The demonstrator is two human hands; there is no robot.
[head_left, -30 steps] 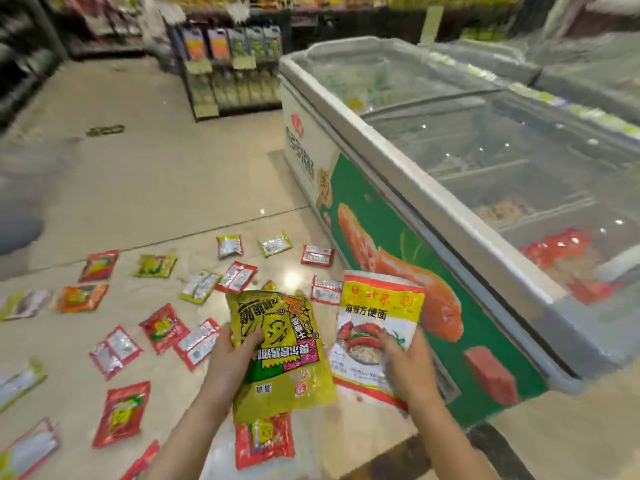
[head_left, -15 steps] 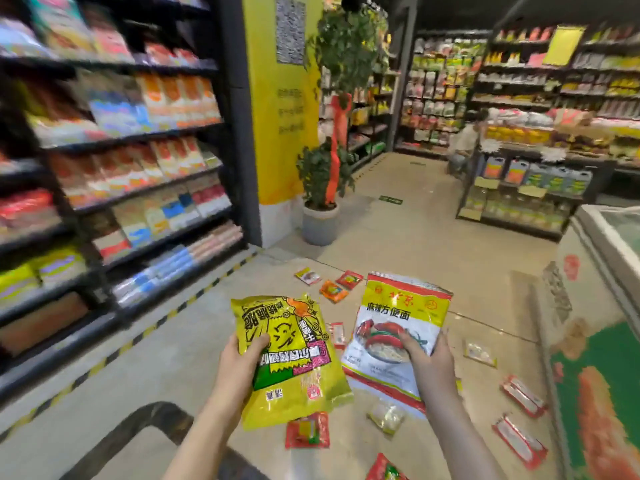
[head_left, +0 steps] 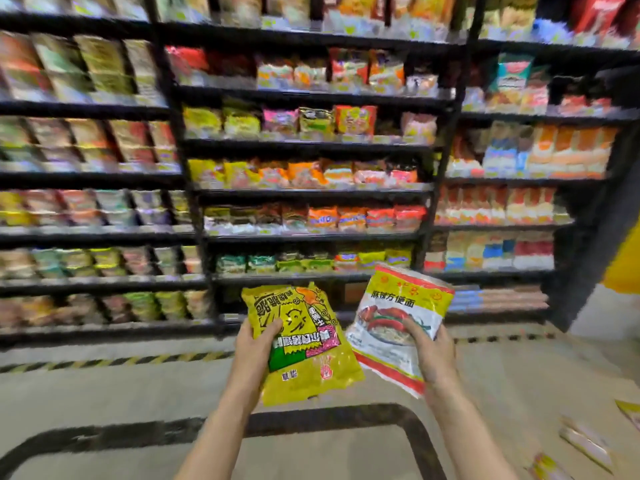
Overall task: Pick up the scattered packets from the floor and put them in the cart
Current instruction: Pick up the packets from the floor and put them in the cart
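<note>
My left hand (head_left: 254,344) grips a yellow-green snack packet (head_left: 304,355) by its left edge, thumb on the front. A white noodle packet with red and yellow bands (head_left: 394,317) is held in my right hand (head_left: 431,351), fingers curled over its lower right part. Both packets are held up side by side in front of me, above the far edge of the cart. The cart's dark rounded rim (head_left: 346,415) curves across the bottom of the view, under my forearms. Its inside shows only as a grey blur.
Tall black shelves (head_left: 311,192) full of packaged goods fill the view ahead, with a yellow-black floor stripe (head_left: 104,362) along their base. A few scattered packets (head_left: 585,445) lie on the floor at the lower right. A yellow wall (head_left: 627,268) shows at the right edge.
My view has swung left from the freezer and scattered packets to the shelves. The cart rim has come into view below. Both hands still hold the same packets.
</note>
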